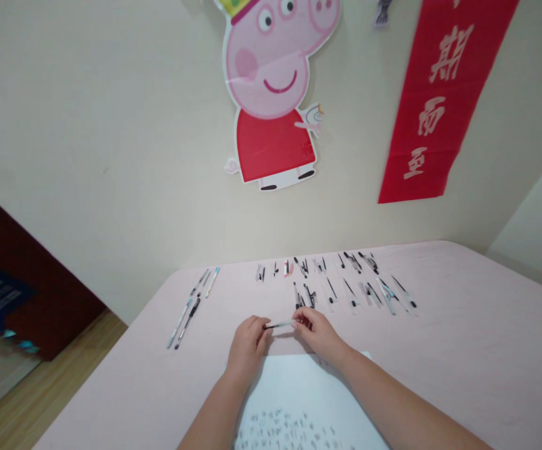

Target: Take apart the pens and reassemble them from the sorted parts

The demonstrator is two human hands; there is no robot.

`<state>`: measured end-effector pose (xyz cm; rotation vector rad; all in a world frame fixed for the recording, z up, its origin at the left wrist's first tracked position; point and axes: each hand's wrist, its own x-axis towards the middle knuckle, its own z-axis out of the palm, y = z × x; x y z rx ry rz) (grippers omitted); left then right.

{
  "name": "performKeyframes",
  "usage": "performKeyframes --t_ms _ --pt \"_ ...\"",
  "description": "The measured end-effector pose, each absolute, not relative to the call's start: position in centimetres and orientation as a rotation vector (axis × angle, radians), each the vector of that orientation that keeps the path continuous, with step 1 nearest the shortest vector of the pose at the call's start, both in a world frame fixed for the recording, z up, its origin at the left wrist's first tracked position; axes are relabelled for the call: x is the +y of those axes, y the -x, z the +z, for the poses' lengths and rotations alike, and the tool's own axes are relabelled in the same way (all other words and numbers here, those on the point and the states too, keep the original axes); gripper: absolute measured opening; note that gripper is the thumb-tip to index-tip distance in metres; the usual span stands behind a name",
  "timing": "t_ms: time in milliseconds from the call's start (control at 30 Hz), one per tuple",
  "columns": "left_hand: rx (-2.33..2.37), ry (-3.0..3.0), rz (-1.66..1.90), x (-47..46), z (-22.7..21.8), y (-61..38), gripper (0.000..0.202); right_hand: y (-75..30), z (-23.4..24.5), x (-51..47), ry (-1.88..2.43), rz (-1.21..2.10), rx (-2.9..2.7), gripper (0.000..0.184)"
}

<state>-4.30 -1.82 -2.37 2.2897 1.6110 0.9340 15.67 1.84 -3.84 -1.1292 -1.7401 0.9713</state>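
My left hand [248,342] and my right hand [316,329] meet over the pink table [462,350], each pinching one end of a thin clear pen [280,324] with a dark tip held level between them. Both hands have their fingers closed on it. Just beyond my right hand lie several pens and pen parts [341,284] in loose rows. A white sheet of paper [299,400] with small scribbles lies under my forearms.
Several whole pens [190,306] lie at the table's far left. The table's far edge meets a cream wall with a cartoon pig cutout [271,94] and a red banner [439,100]. Wooden floor [22,400] and a dark red cabinet [12,294] are at left.
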Motion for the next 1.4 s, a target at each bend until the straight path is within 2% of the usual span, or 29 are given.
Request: performKeyframes --t_ms 233,733,933,1133,1400 --pt "1.650 -2.305 0.953 -1.8 -2.2 4.2 0.026 -15.7 -3.9 2.0 1.131 0.913 -1.670 0.008" --pt "1.841 -2.256 0.952 -1.4 -3.3 4.9 0.015 -16.1 -4.1 2.3 1.181 0.841 -1.547 0.014" --pt "1.908 -2.234 0.890 -1.2 -3.3 5.2 0.016 -16.0 -3.7 1.5 1.264 0.783 -1.820 0.010" --pt "1.897 -2.238 0.894 -1.2 -3.3 5.6 0.018 -16.0 -2.9 0.6 1.312 0.564 -2.104 0.008" --pt "1.655 -2.272 0.950 -1.4 -2.5 5.5 0.018 -16.1 -2.8 0.5 1.295 0.538 -2.093 0.020"
